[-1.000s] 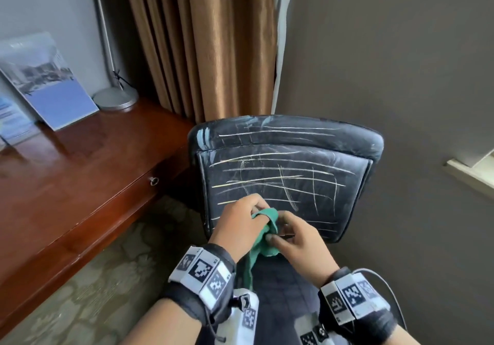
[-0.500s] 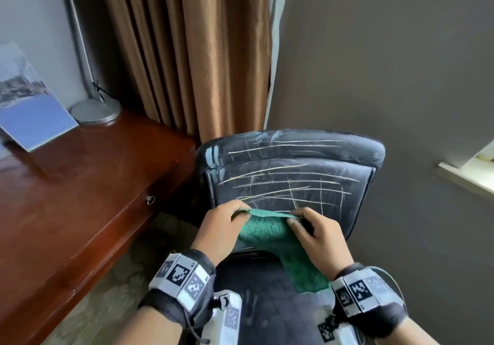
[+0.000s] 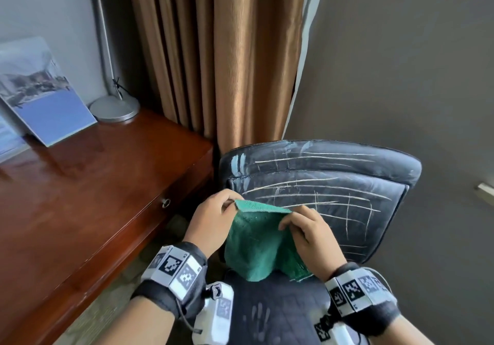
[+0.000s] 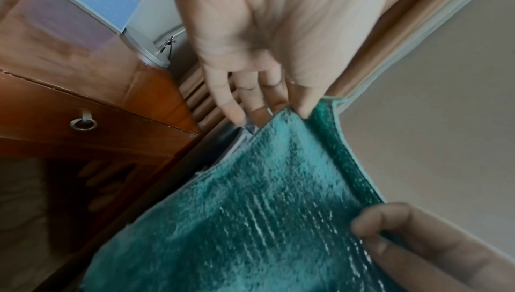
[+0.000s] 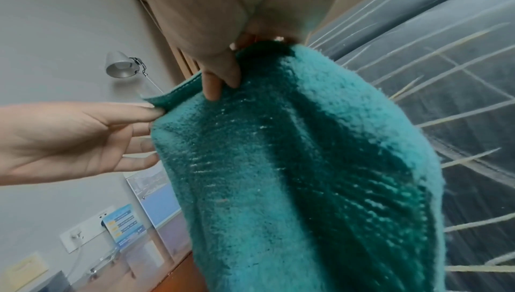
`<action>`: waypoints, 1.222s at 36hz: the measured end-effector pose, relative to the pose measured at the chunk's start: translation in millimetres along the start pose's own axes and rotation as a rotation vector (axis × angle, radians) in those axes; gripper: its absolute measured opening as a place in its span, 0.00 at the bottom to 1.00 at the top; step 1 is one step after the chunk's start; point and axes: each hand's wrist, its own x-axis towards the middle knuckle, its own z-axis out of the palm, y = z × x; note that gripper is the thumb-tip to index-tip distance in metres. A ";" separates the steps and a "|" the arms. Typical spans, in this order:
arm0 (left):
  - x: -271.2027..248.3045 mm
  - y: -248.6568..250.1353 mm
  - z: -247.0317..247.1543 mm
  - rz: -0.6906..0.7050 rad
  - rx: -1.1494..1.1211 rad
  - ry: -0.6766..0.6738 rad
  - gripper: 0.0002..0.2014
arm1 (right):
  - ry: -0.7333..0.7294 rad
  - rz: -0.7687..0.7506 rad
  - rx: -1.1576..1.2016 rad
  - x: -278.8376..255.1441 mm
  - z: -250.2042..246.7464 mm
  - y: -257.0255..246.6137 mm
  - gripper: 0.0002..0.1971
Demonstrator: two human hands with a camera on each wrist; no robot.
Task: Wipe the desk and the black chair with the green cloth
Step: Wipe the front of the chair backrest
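Now, with your left hand [image 3: 211, 220] pinching the green cloth [image 3: 254, 245] at nine o'clock, right hand [image 3: 307, 235] at three — pull taut, then press onto the black chair [image 3: 334, 181].

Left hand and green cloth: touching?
Touching. Left wrist view: the left hand pinches the green cloth at its top edge, thumb tip on the fabric.

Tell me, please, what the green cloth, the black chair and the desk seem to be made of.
The green cloth looks like fluffy microfibre or terry: dense matte pile. The black chair seems leather or imitation: smooth, faintly shiny, seamed, with pale streaks. The desk looks like varnished reddish wood: glossy reflections.
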 end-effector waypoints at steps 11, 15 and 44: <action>33.5 1.0 -11.7 0.009 -0.027 -0.015 0.03 | 0.138 0.203 -0.130 43.2 10.7 -11.6 0.16; 42.2 5.2 -16.5 0.017 -0.066 0.078 0.04 | 0.162 0.266 0.067 66.6 14.2 -23.2 0.14; 107.5 -22.1 -7.9 0.177 -0.133 0.032 0.25 | 0.275 0.157 -0.464 160.2 24.3 -13.8 0.14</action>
